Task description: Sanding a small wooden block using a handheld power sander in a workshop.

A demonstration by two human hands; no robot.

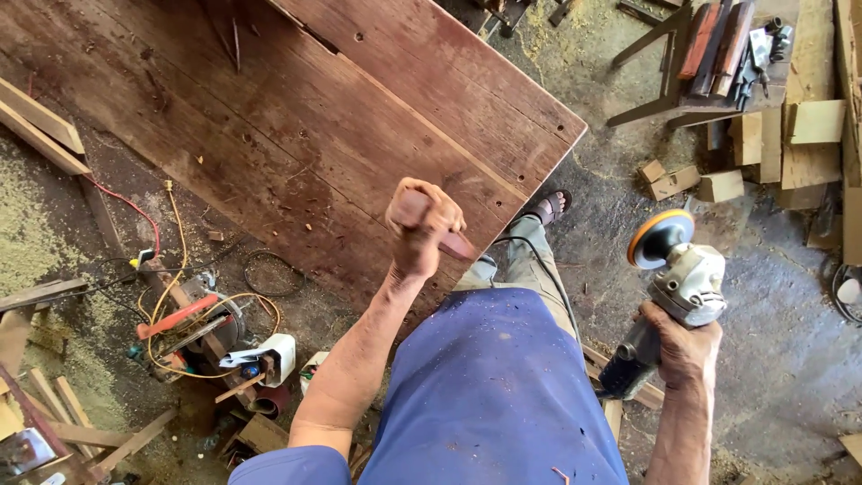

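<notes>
The left hand (422, 224) is raised in front of the chest, clenched around a small reddish-brown piece of wood (453, 242), whose flat pointed end sticks out to the right of the fingers while a rounded end shows above them. The piece looks light, stiff and dry, easy to pinch in one fist; with so little of it free of the grip, a firm hold near its middle seems best.

The right hand (684, 346) is lower and well apart to the right, wrapped tightly around the dark rear handle of a grey angle grinder with an orange-rimmed sanding disc (669, 269). The disc end points up and away from that hand. The tool likely feels heavy and front-weighted, so the body behind the head is the safe place to grip, clear of the disc.

Beyond the left hand lies a broad worn reddish plank surface (314, 117).
</notes>
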